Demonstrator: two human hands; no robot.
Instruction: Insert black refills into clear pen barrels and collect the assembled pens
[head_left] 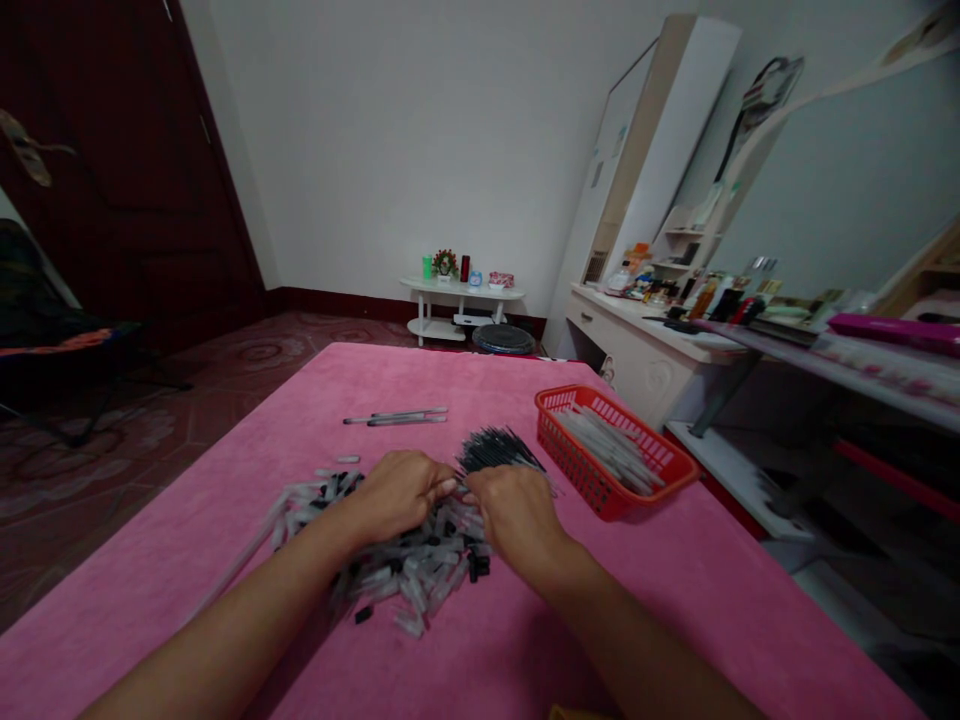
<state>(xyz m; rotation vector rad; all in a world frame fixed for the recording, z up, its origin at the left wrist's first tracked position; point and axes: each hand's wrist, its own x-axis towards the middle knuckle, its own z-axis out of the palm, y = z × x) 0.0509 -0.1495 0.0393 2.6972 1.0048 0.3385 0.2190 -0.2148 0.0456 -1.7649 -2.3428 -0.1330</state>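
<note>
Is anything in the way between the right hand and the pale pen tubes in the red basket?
Yes. The red basket's slotted side wall stands between the right hand and the pale pen tubes inside. The basket's top is open, so reaching over looks possible.

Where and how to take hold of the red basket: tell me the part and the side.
Take the red basket by the rim of its right long side, coming from above and the right. Bare inner wall shows there beside the pale rods, so there is probably room to hook over. The pile of thin dark rods lies close to its left side.
</note>
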